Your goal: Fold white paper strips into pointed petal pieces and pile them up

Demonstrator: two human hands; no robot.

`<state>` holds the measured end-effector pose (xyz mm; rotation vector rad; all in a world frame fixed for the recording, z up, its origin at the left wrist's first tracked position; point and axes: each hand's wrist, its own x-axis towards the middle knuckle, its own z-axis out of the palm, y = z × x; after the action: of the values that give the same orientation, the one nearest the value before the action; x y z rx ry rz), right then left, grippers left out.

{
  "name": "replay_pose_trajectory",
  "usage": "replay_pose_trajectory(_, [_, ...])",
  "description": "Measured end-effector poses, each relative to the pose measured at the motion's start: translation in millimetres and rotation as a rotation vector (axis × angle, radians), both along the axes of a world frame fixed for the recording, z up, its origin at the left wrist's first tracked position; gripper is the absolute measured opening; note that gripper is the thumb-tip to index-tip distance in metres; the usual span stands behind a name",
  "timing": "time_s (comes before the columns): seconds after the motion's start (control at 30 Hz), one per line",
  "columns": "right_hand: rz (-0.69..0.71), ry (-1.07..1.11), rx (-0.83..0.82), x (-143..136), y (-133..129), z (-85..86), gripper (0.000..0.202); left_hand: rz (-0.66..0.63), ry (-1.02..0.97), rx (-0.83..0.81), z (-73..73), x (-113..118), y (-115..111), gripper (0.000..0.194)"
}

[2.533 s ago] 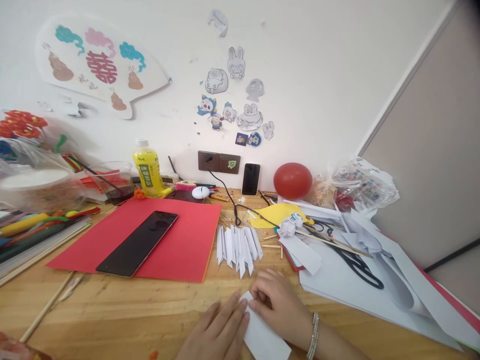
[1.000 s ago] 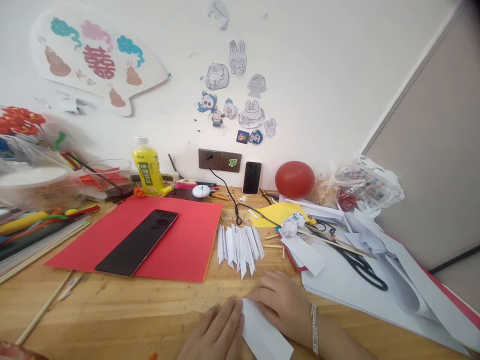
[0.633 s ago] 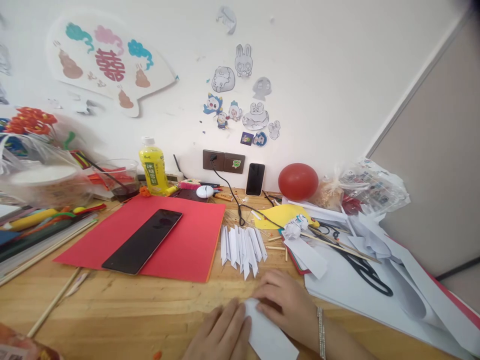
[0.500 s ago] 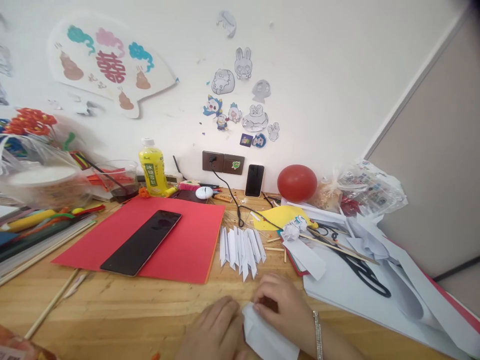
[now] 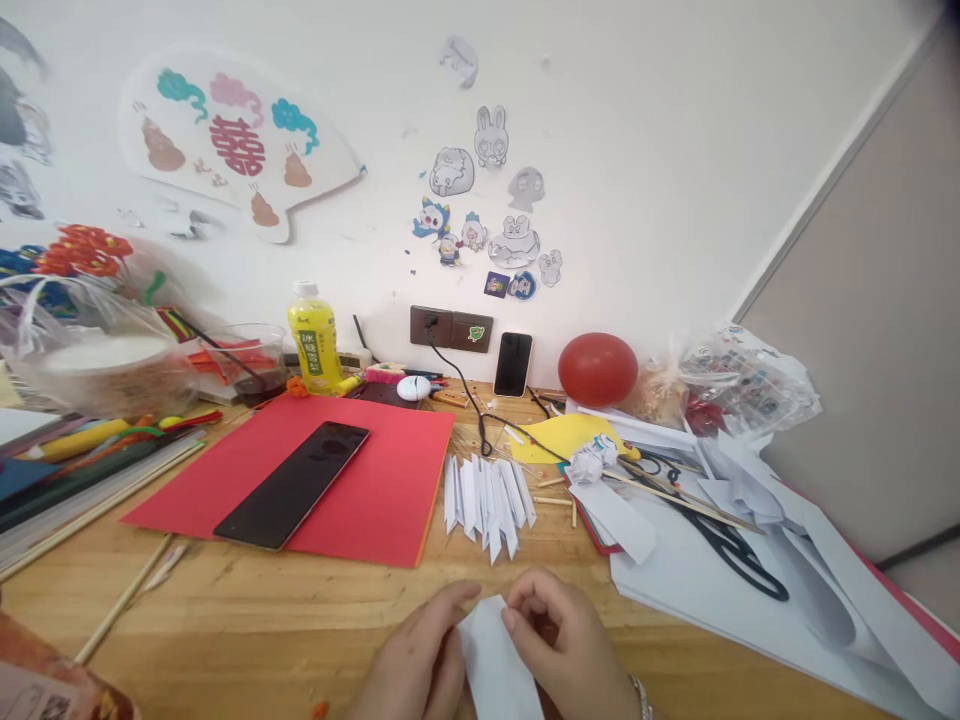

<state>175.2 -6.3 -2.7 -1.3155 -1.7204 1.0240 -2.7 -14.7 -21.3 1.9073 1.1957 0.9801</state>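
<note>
A folded white paper (image 5: 499,660) with a pointed top lies between my hands near the front edge of the view. My left hand (image 5: 424,650) has its fingers curled along the paper's left edge. My right hand (image 5: 566,640) pinches the upper right edge between thumb and bent fingers. Just beyond them, a row of several folded white paper strips (image 5: 489,500) lies on the wooden table (image 5: 247,620). The lower parts of both hands run out of the frame.
Left of the strips, a black phone (image 5: 292,485) rests on red paper (image 5: 405,490). Scissors (image 5: 735,550) and white sheets (image 5: 675,600) lie at right. Behind stand a yellow bottle (image 5: 315,340), a phone (image 5: 513,363) and a red balloon (image 5: 598,369).
The folded paper has turned more upright and shifted left. My left hand's fingers have opened out along its edge, and my right hand has moved slightly down. The view has shifted a little.
</note>
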Motion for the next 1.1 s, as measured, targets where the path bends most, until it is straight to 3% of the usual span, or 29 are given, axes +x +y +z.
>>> replay_pose_trajectory(0.13, [0.058,-0.057,0.144,2.7,-0.4,-2.9,0.013,-0.024,-0.100,-0.244,-1.6,2.1,4.2,0.022])
replay_pose_trajectory(0.37, [0.060,-0.261,0.547,7.0,-0.3,-6.4,0.015,-0.146,-0.460,-0.705,-1.1,10.0,10.3,0.059])
replay_pose_trajectory(0.57, [0.162,-0.351,0.990,10.2,3.2,-0.9,0.021,-0.165,-0.511,-0.744,0.2,11.4,11.8,0.062])
replay_pose_trajectory(0.7, [0.205,-0.413,1.078,9.8,2.4,4.8,0.021,-0.143,-0.465,-0.739,2.9,12.1,12.0,0.064])
replay_pose_trajectory(0.8, [0.254,-0.256,0.942,8.4,0.9,5.2,0.017,-0.154,-0.408,-0.677,5.5,12.0,10.7,0.062])
replay_pose_trajectory(1.0, [0.081,-0.021,0.134,5.8,2.2,-3.6,0.015,-0.121,-0.217,-0.498,7.3,7.9,5.7,0.046])
replay_pose_trajectory(1.1, [0.084,0.058,-0.088,5.5,4.7,-5.7,0.019,-0.097,-0.170,-0.472,4.3,7.2,5.1,0.041])
